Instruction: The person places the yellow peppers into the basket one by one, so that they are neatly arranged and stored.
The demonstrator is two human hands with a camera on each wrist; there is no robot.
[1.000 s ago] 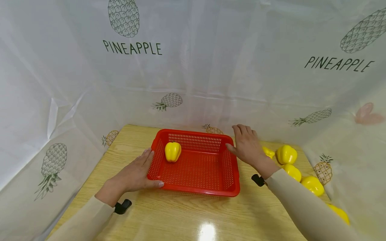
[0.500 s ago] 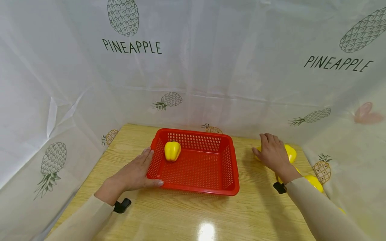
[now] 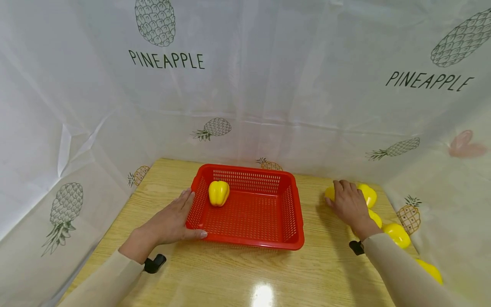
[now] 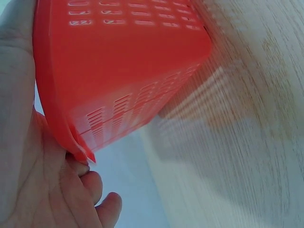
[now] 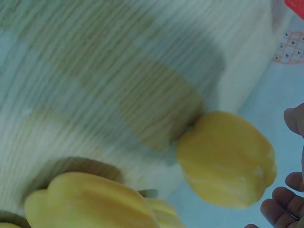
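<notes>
A red plastic basket (image 3: 245, 213) with slotted walls stands on the wooden table. My left hand (image 3: 168, 221) holds its near left corner, thumb over the front rim and fingers along the left side. In the left wrist view, fingertips (image 4: 92, 185) curl at the basket's rim. Inside the basket lies one yellow bell pepper (image 3: 219, 193), toward the left. My right hand (image 3: 350, 204) is over the peppers at the right, close to another yellow bell pepper (image 3: 330, 192). In the right wrist view its thumb and fingers are spread apart beside that pepper (image 5: 225, 159).
More yellow bell peppers run down the table's right side, including one behind the right hand (image 3: 367, 195), one beside the sleeve (image 3: 397, 235) and one partly hidden by the forearm (image 3: 429, 271). A white pineapple-print sheet (image 3: 268, 85) walls in the wooden table (image 3: 215, 273).
My right hand has moved from the basket's right rim rightward to the peppers, then lowered slightly over them. The left hand and basket stay in place.
</notes>
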